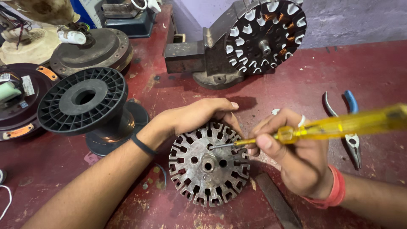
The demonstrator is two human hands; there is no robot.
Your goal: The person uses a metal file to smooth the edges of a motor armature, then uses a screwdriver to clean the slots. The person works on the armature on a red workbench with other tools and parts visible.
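Observation:
A round slotted metal stator core (pixel 207 165) lies flat on the red workbench (pixel 373 76). My left hand (pixel 199 116) rests over its far rim and holds it steady. My right hand (pixel 292 152) grips a yellow transparent-handled screwdriver (pixel 339 125), whose metal tip touches a small hole on the core's face near the centre. A red band is on my right wrist and a thin black band on my left.
A bench vise (pixel 207 59) at the back holds a second stator (pixel 265 36) with some copper winding. An empty black plastic spool (pixel 85 101) stands left. Blue-handled pliers (pixel 349 127) lie right. A flat metal file (pixel 277 203) lies near the front. Fan motor housings (pixel 93 48) sit far left.

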